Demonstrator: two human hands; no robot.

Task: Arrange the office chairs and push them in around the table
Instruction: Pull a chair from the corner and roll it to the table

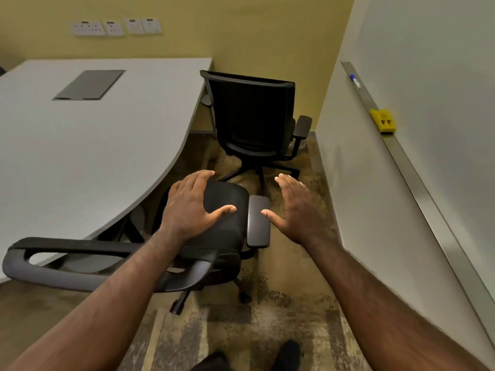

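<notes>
A black office chair stands just below me, its seat partly under the curved edge of the grey table. Its backrest top runs across the lower left. My left hand hovers open above the seat, fingers spread, holding nothing. My right hand is open too, just right of the chair's armrest, not touching it. A second black office chair stands farther off at the table's far corner, its back towards me, angled away from the table.
A white wall with a whiteboard rail runs along the right; a yellow eraser and a marker rest on it. A narrow strip of patterned carpet lies between table and wall. My shoes show at the bottom.
</notes>
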